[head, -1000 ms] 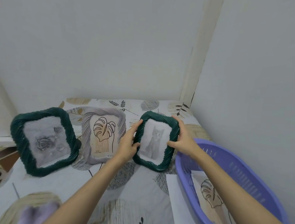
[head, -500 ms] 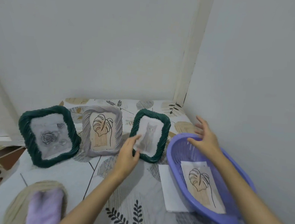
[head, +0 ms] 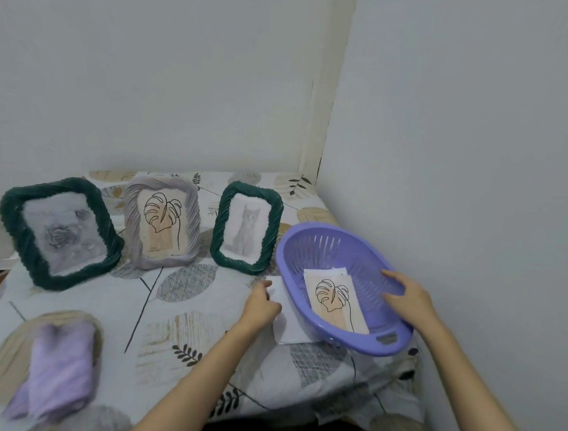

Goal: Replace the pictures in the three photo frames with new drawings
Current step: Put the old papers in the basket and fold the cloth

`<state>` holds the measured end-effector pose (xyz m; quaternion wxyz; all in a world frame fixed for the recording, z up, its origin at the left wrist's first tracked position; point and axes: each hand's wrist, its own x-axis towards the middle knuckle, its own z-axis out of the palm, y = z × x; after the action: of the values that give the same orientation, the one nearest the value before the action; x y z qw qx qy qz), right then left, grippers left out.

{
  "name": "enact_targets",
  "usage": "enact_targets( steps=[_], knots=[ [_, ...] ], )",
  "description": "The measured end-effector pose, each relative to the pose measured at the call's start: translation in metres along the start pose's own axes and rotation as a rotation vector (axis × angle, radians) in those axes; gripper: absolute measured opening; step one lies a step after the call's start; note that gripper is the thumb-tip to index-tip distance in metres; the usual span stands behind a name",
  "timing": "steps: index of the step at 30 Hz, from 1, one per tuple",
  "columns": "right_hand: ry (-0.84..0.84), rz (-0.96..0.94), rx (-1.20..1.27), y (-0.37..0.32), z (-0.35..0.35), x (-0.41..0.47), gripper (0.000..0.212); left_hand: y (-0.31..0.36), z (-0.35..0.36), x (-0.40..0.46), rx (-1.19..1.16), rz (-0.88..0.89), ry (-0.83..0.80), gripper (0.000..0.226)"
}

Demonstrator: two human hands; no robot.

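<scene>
Three photo frames stand in a row at the back of the table. A large dark green frame (head: 12, 217) on the left shows a grey rose. The grey frame (head: 192, 223) in the middle shows a leaf line drawing. The small dark green frame (head: 221, 230) shows a grey cat. To its right sits a purple basket (head: 393, 341) with a leaf drawing (head: 335, 299) lying on other sheets inside. My left hand (head: 261, 304) pinches the edge of a white sheet (head: 286, 322) that lies partly under the basket. My right hand (head: 408, 298) rests with straight fingers on the basket's right inner wall.
A folded lilac cloth (head: 56, 371) lies at the front left of the leaf-patterned tablecloth (head: 182, 285). Walls meet in a corner behind the frames and run close along the basket's right side. The table's front edge drops off near my forearms.
Both hands have let go of the cat frame, which now stands by itself. My left hand dropped to the white sheet and my right hand moved onto the basket.
</scene>
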<state>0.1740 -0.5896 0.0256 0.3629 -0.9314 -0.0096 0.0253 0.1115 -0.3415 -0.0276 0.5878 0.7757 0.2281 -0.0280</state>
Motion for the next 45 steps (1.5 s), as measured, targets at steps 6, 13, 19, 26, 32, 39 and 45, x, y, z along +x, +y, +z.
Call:
enact_targets(
  steps=[6, 13, 19, 26, 32, 39, 45],
  knots=[
    [0.024, 0.001, 0.103, 0.007, 0.001, 0.000, 0.058, 0.016, 0.004, 0.000, -0.456, -0.175, 0.020, 0.053],
    [0.099, 0.084, 0.194, 0.022, -0.017, 0.007, 0.059, -0.006, 0.016, -0.001, 0.192, 0.078, 0.116, 0.055],
    [0.189, 0.097, 0.225, 0.031, -0.035, -0.004, 0.057, -0.006, 0.039, -0.014, 0.590, 0.185, 0.175, 0.087],
    [0.214, 0.144, 0.316, 0.050, -0.033, -0.010, 0.056, 0.004, 0.049, -0.013, 0.499, 0.083, 0.146, 0.102],
    [0.205, 0.127, 0.373, 0.055, -0.033, -0.012, 0.054, 0.004, 0.046, -0.010, 0.270, 0.208, 0.079, 0.071],
    [0.171, 0.103, 0.397, 0.051, -0.033, -0.012, 0.057, 0.005, 0.012, -0.012, -0.012, 0.224, 0.129, 0.068],
    [0.089, 0.033, 0.413, 0.027, -0.014, -0.013, 0.057, 0.038, -0.049, -0.024, -0.078, 0.505, 0.277, 0.065]
  ],
)
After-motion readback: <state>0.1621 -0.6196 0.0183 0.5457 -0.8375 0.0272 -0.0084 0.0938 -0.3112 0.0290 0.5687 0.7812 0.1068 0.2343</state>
